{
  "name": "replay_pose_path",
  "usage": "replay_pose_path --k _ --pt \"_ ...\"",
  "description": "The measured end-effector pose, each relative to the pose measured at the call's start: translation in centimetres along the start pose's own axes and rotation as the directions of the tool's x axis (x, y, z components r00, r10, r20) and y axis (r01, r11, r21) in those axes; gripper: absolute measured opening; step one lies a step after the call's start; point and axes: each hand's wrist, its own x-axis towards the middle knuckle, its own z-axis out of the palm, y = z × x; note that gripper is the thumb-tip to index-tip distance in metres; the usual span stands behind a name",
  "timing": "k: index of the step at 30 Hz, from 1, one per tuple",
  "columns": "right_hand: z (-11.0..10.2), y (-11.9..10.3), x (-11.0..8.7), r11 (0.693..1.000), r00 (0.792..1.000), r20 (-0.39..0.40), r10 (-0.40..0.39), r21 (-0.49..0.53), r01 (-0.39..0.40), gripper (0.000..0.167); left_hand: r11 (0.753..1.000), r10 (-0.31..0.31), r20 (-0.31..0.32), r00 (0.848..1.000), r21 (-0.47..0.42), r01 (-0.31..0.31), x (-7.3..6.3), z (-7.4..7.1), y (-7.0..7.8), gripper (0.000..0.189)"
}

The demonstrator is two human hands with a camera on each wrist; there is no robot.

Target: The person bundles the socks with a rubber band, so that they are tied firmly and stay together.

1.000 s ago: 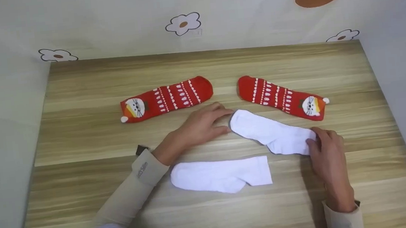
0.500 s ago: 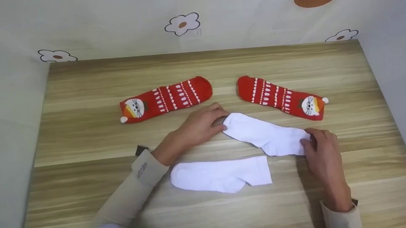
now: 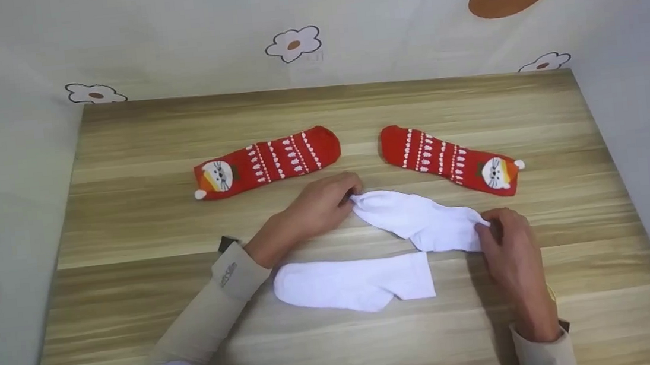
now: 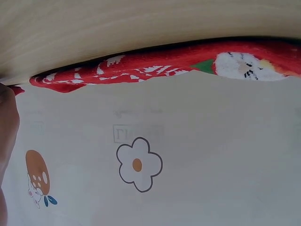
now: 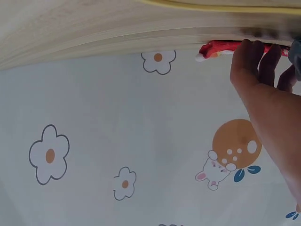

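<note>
Two white socks lie in the middle of the head view. The upper white sock (image 3: 417, 215) slants down to the right between both hands. My left hand (image 3: 322, 205) pinches its toe end, which is bunched into folds. At its cuff, my right hand (image 3: 511, 246) grips the edge between thumb and fingers. The lower white sock (image 3: 346, 283) lies flat, toe to the left, just below the first. In the right wrist view my right hand (image 5: 268, 94) shows with its fingers bent; the sock it holds is mostly hidden there.
Beyond the hands lie two red patterned socks with cat faces, a left red sock (image 3: 269, 163) and a right red sock (image 3: 448, 160). The wood-grain table (image 3: 135, 320) meets a pale wall (image 3: 179, 35) printed with flowers at the back, with pale sides left and right.
The upper white sock has shifted left and slightly nearer. My left fingers have closed on its toe, now puckered. My right hand has moved a little left with the cuff.
</note>
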Motion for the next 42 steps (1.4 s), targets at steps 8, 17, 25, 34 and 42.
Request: replay_pose_path --k 8,17,25,34,42 --pt "-0.1 -0.7 -0.4 0.995 0.999 -0.016 0.049 0.087 -0.047 0.03 0.998 -0.024 -0.012 1.0 -0.064 0.023 -0.7 -0.7 -0.1 0.018" --pt "0.1 -1.4 -0.9 0.992 0.989 -0.14 -0.048 0.113 0.064 0.026 0.992 -0.046 -0.033 0.998 -0.122 0.042 -1.4 -1.3 -0.2 0.022" --pt "0.4 -1.4 -0.9 0.979 0.969 -0.22 -0.112 0.144 0.145 0.023 0.98 -0.083 -0.053 0.995 -0.183 0.072 -2.2 -1.8 0.4 0.017" --pt "0.6 -1.5 -1.0 0.968 0.96 -0.232 -0.157 0.156 0.196 0.022 0.975 -0.099 -0.09 0.991 -0.209 0.078 -3.6 -2.3 0.8 0.018" --pt "0.7 -1.9 -1.3 0.962 0.968 -0.194 -0.161 0.188 0.198 0.023 0.963 -0.154 -0.081 0.985 -0.237 0.131 -5.2 -2.5 0.8 0.019"
